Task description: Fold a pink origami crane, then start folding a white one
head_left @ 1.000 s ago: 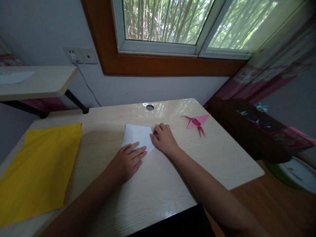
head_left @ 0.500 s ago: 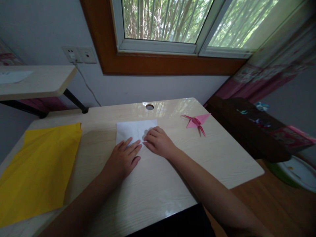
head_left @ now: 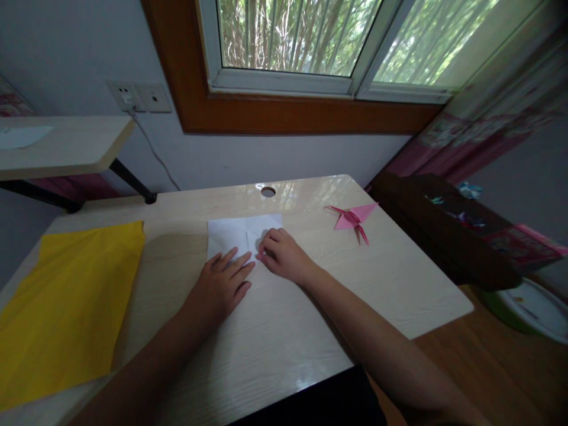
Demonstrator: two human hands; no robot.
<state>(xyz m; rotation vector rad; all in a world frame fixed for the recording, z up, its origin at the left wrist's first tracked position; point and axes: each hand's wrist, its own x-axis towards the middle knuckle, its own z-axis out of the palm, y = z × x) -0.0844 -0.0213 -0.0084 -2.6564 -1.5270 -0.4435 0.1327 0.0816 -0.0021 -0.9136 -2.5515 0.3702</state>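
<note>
A white sheet of paper [head_left: 228, 232] lies on the desk, with creases running through its middle. My left hand [head_left: 223, 283] rests flat on the near left part of the sheet, fingers spread. Over the near right part is my right hand [head_left: 283, 254], its fingers curled and the thumb drawn close to the fingertips in a pinch at the paper's near edge. The hands cover much of that edge, so its exact shape is hidden. To the right lies a folded pink paper figure [head_left: 354, 218], touched by neither hand.
A large yellow sheet [head_left: 73, 307] covers the left part of the desk [head_left: 390, 290]. A raised shelf [head_left: 66, 142] on black legs stands at the back left. Near the rear edge is a round cable hole [head_left: 268, 191]. A white cord [head_left: 153, 148] hangs from the wall socket.
My right fingers have curled in a little more at the paper's near edge. The left hand stays spread on the sheet. The whole view has shifted slightly.
</note>
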